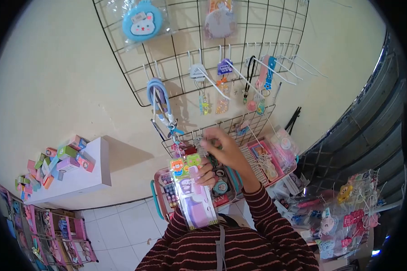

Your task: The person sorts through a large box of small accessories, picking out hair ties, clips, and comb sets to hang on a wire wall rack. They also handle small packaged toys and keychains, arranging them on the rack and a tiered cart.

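Near the middle of the view, my left hand [205, 174] is closed on a packaged comb set [194, 194], a long clear pack with a purple comb and cartoon animals on its card. Just above and to the right, my right hand [222, 147] is raised at the lower wire grid [233, 124], its fingers bent toward the thumb. Whatever lies between those fingers is too small to tell. Blue and purple looped straps [158, 97] hang to the left of my hands. Behind the pack sits a basket of small goods [156, 198].
Above is a wire grid [176, 58] with protruding hooks and hanging keychains [222, 97]. A white shelf [95, 169] with small boxes juts out at left. A pink basket [282, 174] stands at right, and packaged accessories [352, 221] hang at lower right.
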Action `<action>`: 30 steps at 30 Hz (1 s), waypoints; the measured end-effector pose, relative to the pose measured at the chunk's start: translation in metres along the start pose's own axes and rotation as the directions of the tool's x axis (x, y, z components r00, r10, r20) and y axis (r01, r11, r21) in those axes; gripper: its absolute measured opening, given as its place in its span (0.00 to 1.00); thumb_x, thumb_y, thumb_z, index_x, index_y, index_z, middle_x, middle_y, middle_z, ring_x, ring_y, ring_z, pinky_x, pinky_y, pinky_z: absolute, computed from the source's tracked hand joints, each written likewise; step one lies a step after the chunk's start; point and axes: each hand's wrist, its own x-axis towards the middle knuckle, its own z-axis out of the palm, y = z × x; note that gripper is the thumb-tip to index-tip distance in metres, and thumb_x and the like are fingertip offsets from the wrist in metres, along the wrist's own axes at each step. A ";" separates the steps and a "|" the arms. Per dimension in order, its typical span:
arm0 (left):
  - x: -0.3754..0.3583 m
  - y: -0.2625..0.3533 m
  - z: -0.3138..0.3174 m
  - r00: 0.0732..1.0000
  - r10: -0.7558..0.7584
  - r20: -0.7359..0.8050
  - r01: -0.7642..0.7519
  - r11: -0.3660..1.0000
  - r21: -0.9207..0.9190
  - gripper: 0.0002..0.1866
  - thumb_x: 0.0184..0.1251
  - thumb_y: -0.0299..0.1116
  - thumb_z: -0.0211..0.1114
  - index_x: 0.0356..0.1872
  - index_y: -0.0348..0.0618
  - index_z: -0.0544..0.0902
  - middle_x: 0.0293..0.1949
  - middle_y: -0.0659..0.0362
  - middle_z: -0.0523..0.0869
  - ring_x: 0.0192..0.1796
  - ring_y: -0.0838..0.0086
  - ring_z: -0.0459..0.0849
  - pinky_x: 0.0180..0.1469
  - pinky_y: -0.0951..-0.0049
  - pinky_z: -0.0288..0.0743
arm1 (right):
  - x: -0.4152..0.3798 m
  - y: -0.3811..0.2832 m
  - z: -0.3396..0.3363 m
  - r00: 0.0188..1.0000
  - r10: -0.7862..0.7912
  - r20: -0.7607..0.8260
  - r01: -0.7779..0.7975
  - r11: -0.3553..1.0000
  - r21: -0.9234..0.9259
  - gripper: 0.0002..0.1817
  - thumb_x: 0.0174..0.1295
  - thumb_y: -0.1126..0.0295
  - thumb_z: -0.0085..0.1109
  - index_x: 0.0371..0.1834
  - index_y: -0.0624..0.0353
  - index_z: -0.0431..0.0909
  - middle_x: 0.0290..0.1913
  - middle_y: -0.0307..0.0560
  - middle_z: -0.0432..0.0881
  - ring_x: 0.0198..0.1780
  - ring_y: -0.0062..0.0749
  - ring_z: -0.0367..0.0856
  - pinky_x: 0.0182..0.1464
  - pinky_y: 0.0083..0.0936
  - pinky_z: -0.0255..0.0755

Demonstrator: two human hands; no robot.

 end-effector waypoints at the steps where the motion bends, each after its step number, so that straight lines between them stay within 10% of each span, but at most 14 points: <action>1: -0.004 -0.004 0.001 0.991 -0.055 -0.126 0.064 0.996 0.063 0.10 0.60 0.35 0.44 0.32 0.37 0.65 0.20 0.61 0.66 0.21 0.76 0.66 0.26 0.82 0.60 | -0.012 0.009 0.002 0.959 0.152 0.240 -0.173 0.982 0.071 0.16 0.48 0.70 0.57 0.39 0.65 0.68 0.38 0.49 0.73 0.39 0.28 0.72 0.40 0.21 0.65; 5: -0.040 0.008 -0.050 0.912 -0.270 -0.308 0.258 0.963 -0.079 0.12 0.55 0.37 0.53 0.30 0.38 0.66 0.22 0.63 0.65 0.23 0.81 0.65 0.27 0.83 0.60 | -0.041 0.029 -0.010 0.900 0.122 0.418 -0.225 0.952 0.207 0.15 0.47 0.69 0.59 0.36 0.66 0.71 0.35 0.44 0.75 0.36 0.22 0.72 0.37 0.17 0.65; 8: -0.005 -0.041 -0.014 0.904 -0.374 -0.206 0.344 0.924 -0.169 0.15 0.58 0.39 0.47 0.36 0.35 0.67 0.29 0.55 0.71 0.33 0.72 0.71 0.35 0.80 0.64 | -0.047 0.003 -0.034 0.791 0.404 0.460 -0.566 0.768 0.298 0.12 0.47 0.70 0.59 0.32 0.66 0.73 0.29 0.39 0.75 0.31 0.17 0.72 0.33 0.14 0.65; 10: 0.005 -0.046 0.020 0.745 -0.040 -0.665 0.433 0.788 0.438 0.27 0.59 0.48 0.44 0.50 0.33 0.62 0.46 0.44 0.68 0.49 0.59 0.69 0.51 0.69 0.63 | -0.046 -0.015 -0.048 0.901 0.364 0.237 -0.431 0.808 0.400 0.09 0.47 0.72 0.59 0.30 0.65 0.74 0.24 0.36 0.75 0.28 0.14 0.71 0.30 0.11 0.65; 11: 0.007 -0.039 0.017 0.818 -0.215 -0.533 0.448 0.819 0.359 0.36 0.57 0.55 0.42 0.57 0.35 0.53 0.56 0.41 0.58 0.58 0.54 0.59 0.58 0.61 0.55 | -0.042 -0.036 -0.057 0.942 0.315 0.116 -0.334 0.837 0.434 0.06 0.48 0.73 0.57 0.27 0.63 0.73 0.23 0.35 0.74 0.27 0.13 0.71 0.29 0.11 0.64; 16: 0.018 -0.056 0.047 0.894 -0.162 -0.419 0.423 0.618 0.663 0.36 0.57 0.52 0.46 0.58 0.35 0.51 0.55 0.45 0.61 0.55 0.56 0.64 0.53 0.58 0.62 | -0.023 -0.090 -0.098 0.970 0.184 -0.160 -0.117 0.926 0.359 0.07 0.51 0.72 0.55 0.28 0.65 0.72 0.25 0.35 0.74 0.28 0.12 0.70 0.29 0.10 0.63; 19: 0.024 -0.057 0.059 0.852 -0.056 -0.520 0.517 -0.051 0.854 0.24 0.58 0.32 0.52 0.54 0.35 0.57 0.45 0.45 0.71 0.43 0.57 0.75 0.37 0.66 0.74 | -0.009 -0.112 -0.117 0.978 0.056 -0.199 0.012 0.946 0.325 0.09 0.53 0.72 0.52 0.32 0.67 0.71 0.27 0.36 0.74 0.29 0.12 0.70 0.30 0.10 0.64; 28: 0.062 -0.088 0.123 0.961 0.274 -0.040 0.130 -0.320 0.938 0.11 0.61 0.28 0.47 0.39 0.28 0.69 0.29 0.52 0.77 0.31 0.63 0.80 0.27 0.74 0.75 | 0.059 -0.209 -0.098 0.943 -0.300 -0.141 0.330 0.894 0.304 0.09 0.57 0.69 0.47 0.30 0.65 0.71 0.25 0.34 0.73 0.27 0.09 0.68 0.29 0.08 0.62; 30: 0.071 -0.090 0.148 0.958 0.287 0.009 0.090 -0.328 0.940 0.13 0.62 0.29 0.45 0.38 0.26 0.68 0.30 0.50 0.78 0.33 0.67 0.80 0.31 0.77 0.75 | 0.080 -0.228 -0.091 0.911 -0.392 -0.125 0.402 0.913 0.069 0.10 0.56 0.68 0.48 0.30 0.65 0.71 0.25 0.34 0.73 0.26 0.09 0.67 0.29 0.08 0.61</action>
